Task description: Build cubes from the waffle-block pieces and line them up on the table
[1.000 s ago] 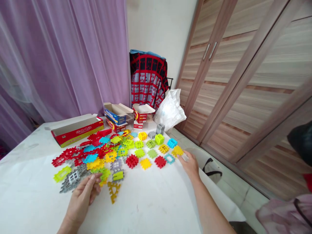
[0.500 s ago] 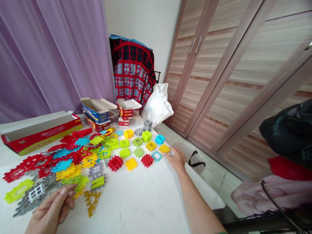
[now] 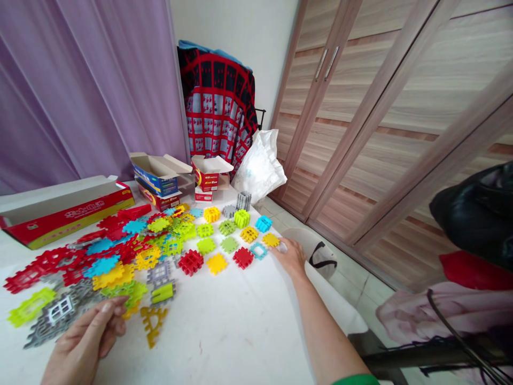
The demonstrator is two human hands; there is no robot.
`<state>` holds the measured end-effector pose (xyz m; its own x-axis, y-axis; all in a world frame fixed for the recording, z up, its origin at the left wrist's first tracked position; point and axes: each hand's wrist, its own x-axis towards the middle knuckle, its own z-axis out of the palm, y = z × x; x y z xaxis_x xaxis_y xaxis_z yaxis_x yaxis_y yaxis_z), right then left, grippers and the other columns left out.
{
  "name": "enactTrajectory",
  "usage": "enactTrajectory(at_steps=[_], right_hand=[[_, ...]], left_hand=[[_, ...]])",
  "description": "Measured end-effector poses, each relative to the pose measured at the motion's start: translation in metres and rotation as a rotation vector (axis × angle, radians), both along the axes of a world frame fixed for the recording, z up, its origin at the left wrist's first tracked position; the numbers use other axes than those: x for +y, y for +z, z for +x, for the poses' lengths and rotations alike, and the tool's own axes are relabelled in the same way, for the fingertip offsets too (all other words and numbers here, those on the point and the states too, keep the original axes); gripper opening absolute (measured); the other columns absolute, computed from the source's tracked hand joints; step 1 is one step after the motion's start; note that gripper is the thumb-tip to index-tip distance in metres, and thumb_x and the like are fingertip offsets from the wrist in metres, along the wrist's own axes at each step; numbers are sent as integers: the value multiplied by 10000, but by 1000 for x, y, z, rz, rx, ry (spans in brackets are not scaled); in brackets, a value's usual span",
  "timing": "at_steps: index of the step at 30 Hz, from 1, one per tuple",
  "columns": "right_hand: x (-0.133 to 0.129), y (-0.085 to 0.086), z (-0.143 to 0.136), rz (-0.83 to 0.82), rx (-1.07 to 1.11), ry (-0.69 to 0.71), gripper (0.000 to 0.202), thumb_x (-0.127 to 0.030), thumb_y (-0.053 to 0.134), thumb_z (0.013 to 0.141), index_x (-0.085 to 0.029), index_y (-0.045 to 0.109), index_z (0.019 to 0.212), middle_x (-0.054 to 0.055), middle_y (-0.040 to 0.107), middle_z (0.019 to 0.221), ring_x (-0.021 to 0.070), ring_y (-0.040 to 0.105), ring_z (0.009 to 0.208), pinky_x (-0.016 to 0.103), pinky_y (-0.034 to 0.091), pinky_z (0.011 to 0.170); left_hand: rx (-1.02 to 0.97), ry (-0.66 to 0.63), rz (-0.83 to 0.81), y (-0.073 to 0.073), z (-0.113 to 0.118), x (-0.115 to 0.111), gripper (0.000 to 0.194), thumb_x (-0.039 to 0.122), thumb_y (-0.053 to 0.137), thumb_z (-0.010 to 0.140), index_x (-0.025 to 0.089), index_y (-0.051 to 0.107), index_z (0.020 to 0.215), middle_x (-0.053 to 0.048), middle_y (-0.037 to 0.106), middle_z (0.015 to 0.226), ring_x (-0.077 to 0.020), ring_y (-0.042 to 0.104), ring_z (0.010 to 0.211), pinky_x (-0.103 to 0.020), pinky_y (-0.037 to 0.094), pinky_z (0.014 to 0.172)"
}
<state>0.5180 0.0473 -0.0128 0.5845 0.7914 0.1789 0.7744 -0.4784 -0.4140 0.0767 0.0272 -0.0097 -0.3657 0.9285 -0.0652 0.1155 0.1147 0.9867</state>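
Note:
My left hand [image 3: 90,334] is at the lower left, fingers curled and thumb against the index finger, with no piece visible in it. It hovers by the green notched tiles [image 3: 138,293] and the dark yellow triangular piece [image 3: 153,323]. At the table's right edge, my right hand [image 3: 292,256] has thumb and fingertips closed on the rim of a flat yellow notched tile [image 3: 270,240]. Beside that tile are a blue open frame [image 3: 258,251], a red tile [image 3: 243,258], a yellow window tile [image 3: 249,234] and a blue stack [image 3: 263,223].
A heap of interlocking plastic tiles [image 3: 104,248] covers the left of the white table [image 3: 224,331]. Behind stand a long red box [image 3: 76,214], a blue box [image 3: 160,184] and a small red box [image 3: 206,181]. A white bag [image 3: 260,166] rests at the back, near the wardrobe [image 3: 332,149].
The view has shifted slightly. My right hand stays at the yellow tile, and my left hand keeps its place beside the heap. No piece has visibly been moved.

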Motion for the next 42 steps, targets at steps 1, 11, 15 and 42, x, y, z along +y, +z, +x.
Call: enactTrajectory(at_steps=[1,11,15,42], right_hand=[[0,0,0,-6,-1,0,450,-497,647,777,-275,668,1169,78,603,1260,294,491,1222,443,390,982],[2,-4,3,-18,-6,1,461,-520,656,770,-295,664,1172,67,591,1283,292,471,1242,437,374,989],[4,-5,4,-17,-5,6,480,-526,654,767,-292,656,1186,65,585,1289,290,469,1243,435,375,992],[5,-5,5,-84,-9,15,466,-514,621,799,-267,647,1194,73,542,1362,284,461,1262,436,360,1006]], left_hand=[[-58,-48,-13,-1,-1,0,591,758,690,546,230,709,810,11,600,512,-86,357,365,-219,259,350],[-147,-88,-52,0,-3,0,582,720,742,524,228,697,833,25,609,522,-77,353,380,-206,246,357],[-165,-74,-46,2,-1,-1,585,710,761,503,229,701,831,27,615,535,-76,376,402,-197,276,371],[-147,-84,-45,7,2,-2,609,724,762,480,215,690,808,26,612,513,-82,407,403,-192,289,362]])
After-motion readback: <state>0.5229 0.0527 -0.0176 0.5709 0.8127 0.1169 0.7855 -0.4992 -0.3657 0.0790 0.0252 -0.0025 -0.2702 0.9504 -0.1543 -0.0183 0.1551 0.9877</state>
